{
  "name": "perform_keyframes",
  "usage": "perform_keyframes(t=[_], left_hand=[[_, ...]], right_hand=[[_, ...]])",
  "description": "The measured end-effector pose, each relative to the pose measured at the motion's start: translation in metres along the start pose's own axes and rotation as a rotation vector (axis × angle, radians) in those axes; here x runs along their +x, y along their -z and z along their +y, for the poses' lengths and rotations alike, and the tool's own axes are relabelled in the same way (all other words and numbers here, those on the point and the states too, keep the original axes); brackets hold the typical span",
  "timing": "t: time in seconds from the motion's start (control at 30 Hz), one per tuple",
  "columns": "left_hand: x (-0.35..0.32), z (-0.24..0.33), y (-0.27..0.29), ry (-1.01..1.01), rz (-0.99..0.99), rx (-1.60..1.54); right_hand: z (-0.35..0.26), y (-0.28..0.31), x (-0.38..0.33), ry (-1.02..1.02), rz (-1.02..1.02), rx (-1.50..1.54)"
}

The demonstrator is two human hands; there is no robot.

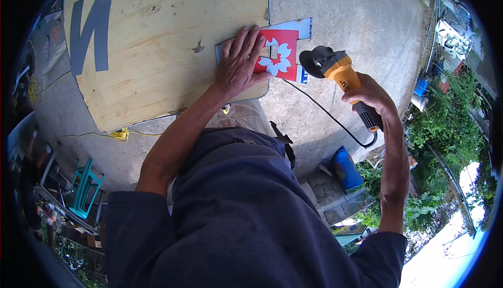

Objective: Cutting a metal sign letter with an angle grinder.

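My right hand (370, 95) is wrapped round the body of an orange and black angle grinder (340, 73), held out to the right of the table. Its round black guard and disc side points left, a short way from a flat red and white sheet piece (285, 52). That piece has a white flower pattern, a rectangular cutout and notched edges, and it sticks out past the table's right edge. My left hand (241, 62) lies flat on its left part with the fingers stretched, pressing it against the plywood tabletop (157, 52). The grinder and the sheet are apart.
A grey letter-shaped piece (93, 31) lies at the tabletop's left. The grinder's black cord (325, 111) hangs beside the table. On the concrete floor (356, 15) are a coiled yellow cord (121, 134) and a teal plastic stool (85, 188). A blue bag (347, 168) and plants (445, 125) stand right.
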State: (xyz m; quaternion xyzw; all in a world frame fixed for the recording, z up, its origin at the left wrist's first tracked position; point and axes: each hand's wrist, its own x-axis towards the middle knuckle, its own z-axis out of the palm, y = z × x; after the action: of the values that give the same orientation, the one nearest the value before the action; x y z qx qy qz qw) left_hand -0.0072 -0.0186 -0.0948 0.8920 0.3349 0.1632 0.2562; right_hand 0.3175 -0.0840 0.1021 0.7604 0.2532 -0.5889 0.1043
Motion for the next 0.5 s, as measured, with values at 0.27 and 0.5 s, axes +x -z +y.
perform_keyframes(t=[0.27,0.5], left_hand=[[-0.002,0.000,-0.002,0.009,0.019,-0.026],[-0.001,0.001,-0.002,0.003,0.016,-0.033]], right_hand=[[-0.007,0.001,0.008,-0.031,-0.021,-0.088],[-0.005,0.003,0.010,-0.025,-0.029,-0.087]])
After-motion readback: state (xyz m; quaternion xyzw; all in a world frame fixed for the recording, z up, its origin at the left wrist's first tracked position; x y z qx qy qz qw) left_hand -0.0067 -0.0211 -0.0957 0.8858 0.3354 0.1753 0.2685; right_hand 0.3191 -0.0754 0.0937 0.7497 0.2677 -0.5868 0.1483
